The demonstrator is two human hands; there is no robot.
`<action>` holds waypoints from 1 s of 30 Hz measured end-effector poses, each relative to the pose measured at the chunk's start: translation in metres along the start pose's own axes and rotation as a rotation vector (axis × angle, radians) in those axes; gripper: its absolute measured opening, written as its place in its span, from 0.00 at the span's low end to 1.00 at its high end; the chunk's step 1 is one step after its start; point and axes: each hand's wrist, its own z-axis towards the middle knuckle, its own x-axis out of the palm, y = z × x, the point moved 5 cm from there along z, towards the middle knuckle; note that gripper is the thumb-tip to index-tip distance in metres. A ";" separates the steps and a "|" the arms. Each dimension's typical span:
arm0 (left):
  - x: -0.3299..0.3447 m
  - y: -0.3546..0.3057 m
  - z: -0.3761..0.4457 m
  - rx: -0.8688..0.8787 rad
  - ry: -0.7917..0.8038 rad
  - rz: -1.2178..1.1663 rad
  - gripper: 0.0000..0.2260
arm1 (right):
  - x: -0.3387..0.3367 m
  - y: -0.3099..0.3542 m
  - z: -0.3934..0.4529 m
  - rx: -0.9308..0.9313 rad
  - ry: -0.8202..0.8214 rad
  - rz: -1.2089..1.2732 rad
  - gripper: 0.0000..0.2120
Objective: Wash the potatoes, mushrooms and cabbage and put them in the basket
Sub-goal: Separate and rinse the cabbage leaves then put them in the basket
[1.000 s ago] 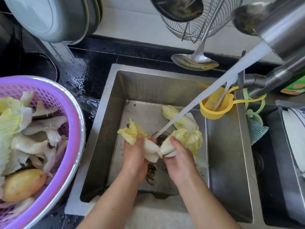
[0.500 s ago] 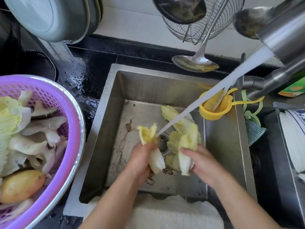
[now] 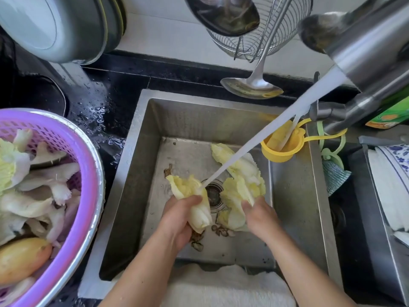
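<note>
My left hand [image 3: 180, 218] has its grip clamped round a cabbage leaf [image 3: 190, 196], held right where the tap stream [image 3: 261, 134] lands, just over the drain [image 3: 213, 193]. My right hand [image 3: 260, 214] pinches a second leaf [image 3: 241, 191] beside it, fingers curled on the yellow frill. A third leaf [image 3: 234, 160] lies loose on the sink [image 3: 141, 138] floor behind, under the line of the water.

So here's the score, as I judge it. The purple basket [image 3: 88, 173] on the wet desk to my left is already well loaded: mushrooms [image 3: 44, 185] piled in the middle, too tangled to count, some cabbage [image 3: 8, 167] at the far edge, and one potato [image 3: 22, 260] that I can see at the near side. Others may be buried; I can't tell. Potatoes and mushrooms look done, then.

What's left is cabbage: three leaves in the sink by my count, two in hand, one waiting. Rinse these, carry them across to the basket, and we're close to finished. A few dark scraps [image 3: 221, 231] sit near the drain.
</note>
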 end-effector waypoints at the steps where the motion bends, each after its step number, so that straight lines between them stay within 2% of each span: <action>1: 0.001 0.000 -0.001 -0.013 0.030 -0.002 0.14 | -0.006 -0.008 0.002 0.001 -0.067 -0.223 0.24; 2: 0.003 0.000 -0.002 -0.020 0.061 0.010 0.14 | -0.012 -0.010 0.002 -0.028 -0.172 -0.368 0.26; 3: 0.005 0.000 -0.003 -0.022 0.086 0.028 0.14 | -0.017 -0.007 -0.001 -0.087 -0.283 -0.420 0.26; 4: 0.008 0.000 -0.004 -0.017 0.117 0.044 0.14 | -0.019 0.003 -0.008 -0.161 -0.325 -0.383 0.25; 5: 0.011 0.001 -0.005 -0.011 0.148 0.052 0.15 | -0.015 0.015 -0.015 -0.219 -0.250 -0.201 0.22; 6: 0.014 0.001 -0.005 -0.005 0.192 0.052 0.16 | -0.005 0.029 -0.024 -0.224 -0.074 0.112 0.18; 8: 0.020 0.000 -0.009 0.000 0.298 0.058 0.16 | 0.030 0.054 -0.041 -0.125 0.409 0.722 0.12; 9: 0.021 0.000 -0.010 0.001 0.329 0.061 0.16 | 0.039 0.061 -0.044 -0.097 0.520 0.874 0.12; 10: 0.020 0.000 -0.012 0.001 0.334 0.059 0.17 | 0.043 0.061 -0.040 -0.089 0.547 0.937 0.13; 12: 0.015 -0.003 -0.010 0.058 0.225 0.097 0.16 | 0.045 0.055 -0.028 -0.098 0.502 0.984 0.12; 13: 0.009 -0.006 -0.007 0.114 0.122 0.179 0.14 | 0.045 0.053 -0.022 -0.098 0.463 1.002 0.10; 15: -0.005 -0.010 -0.002 0.205 -0.107 0.341 0.11 | 0.045 0.050 -0.013 -0.113 0.328 0.976 0.06; 16: -0.010 -0.010 0.002 0.208 -0.158 0.346 0.11 | 0.045 0.050 -0.010 -0.134 0.263 0.948 0.04; 19: -0.004 -0.006 0.000 0.107 -0.068 0.155 0.08 | 0.047 0.065 -0.015 -0.204 0.198 0.913 0.07; 21: 0.000 -0.006 0.000 0.076 -0.003 0.079 0.10 | 0.048 0.071 -0.017 -0.253 0.154 0.817 0.09; 23: 0.001 -0.006 0.001 0.074 0.036 0.031 0.13 | 0.049 0.073 -0.017 -0.250 0.091 0.824 0.09; 25: 0.004 -0.004 0.001 0.026 0.080 -0.029 0.14 | 0.049 0.074 -0.016 -0.201 -0.014 0.868 0.09; 28: 0.005 -0.002 -0.001 -0.010 0.125 -0.096 0.15 | 0.042 0.079 -0.020 -0.217 -0.165 0.709 0.11; 30: 0.002 -0.004 0.001 0.035 0.100 -0.106 0.14 | 0.041 0.080 -0.022 -0.266 -0.135 0.729 0.18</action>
